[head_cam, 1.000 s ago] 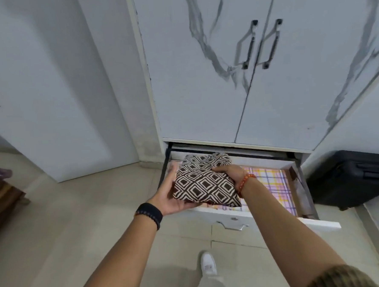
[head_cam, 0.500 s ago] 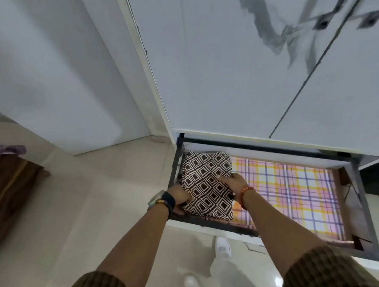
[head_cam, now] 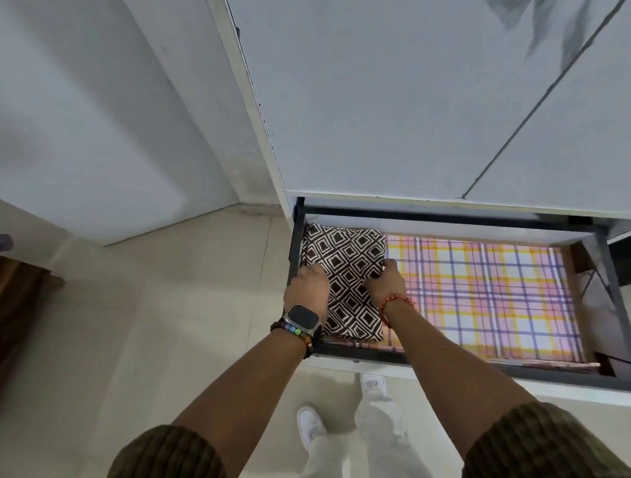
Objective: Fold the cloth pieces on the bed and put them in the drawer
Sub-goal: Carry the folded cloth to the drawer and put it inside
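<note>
Looking straight down from the person's head, the view showed an open drawer (head_cam: pixel 350 355) pulled out from the base of a white wardrobe (head_cam: pixel 389 86) with grey marble-like streaks on its doors. A folded cloth (head_cam: pixel 345 274) in a brown and white diamond pattern lay inside the drawer, tucked into its left end against the left and back walls. It rested on a plaid liner (head_cam: pixel 494 294) of pink, yellow and purple stripes that covered the rest of the drawer floor. The left hand (head_cam: pixel 307 289) sat at the cloth's left edge with its fingers curled down over that edge, between the cloth and the drawer wall; whether they actually pinched the fabric could not be told. The right hand (head_cam: pixel 387 282) pressed on the cloth's right edge, fingers bent and curled onto the fabric beside the bare liner. A smartwatch (head_cam: pixel 301 319) and a multicoloured bead bracelet (head_cam: pixel 293 330) ringed the left wrist, and an orange bead bracelet (head_cam: pixel 393 302) ringed the right. Both forearms were bare below rolled olive ribbed sleeves (head_cam: pixel 165 466). Below the drawer front, pale trousers (head_cam: pixel 356 450) and white shoes (head_cam: pixel 310 422) stood on a beige tiled floor (head_cam: pixel 146 341).
</note>
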